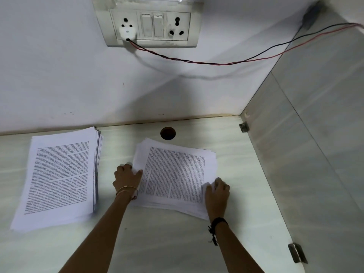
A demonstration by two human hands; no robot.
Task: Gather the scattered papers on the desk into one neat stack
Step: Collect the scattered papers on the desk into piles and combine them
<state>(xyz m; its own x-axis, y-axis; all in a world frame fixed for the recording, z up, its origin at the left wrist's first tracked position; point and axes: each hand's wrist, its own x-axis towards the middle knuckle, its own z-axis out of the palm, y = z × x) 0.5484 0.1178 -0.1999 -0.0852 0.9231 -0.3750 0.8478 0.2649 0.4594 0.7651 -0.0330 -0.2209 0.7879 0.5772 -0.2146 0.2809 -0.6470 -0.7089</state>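
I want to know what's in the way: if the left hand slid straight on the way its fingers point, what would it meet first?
The left hand points up-right and already touches the right pile of papers, so it pushes that first; the cable hole probably lies beyond.

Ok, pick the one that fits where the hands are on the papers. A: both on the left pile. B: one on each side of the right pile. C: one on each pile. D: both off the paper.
B: the left hand and right hand flank the right pile; the left pile lies untouched.
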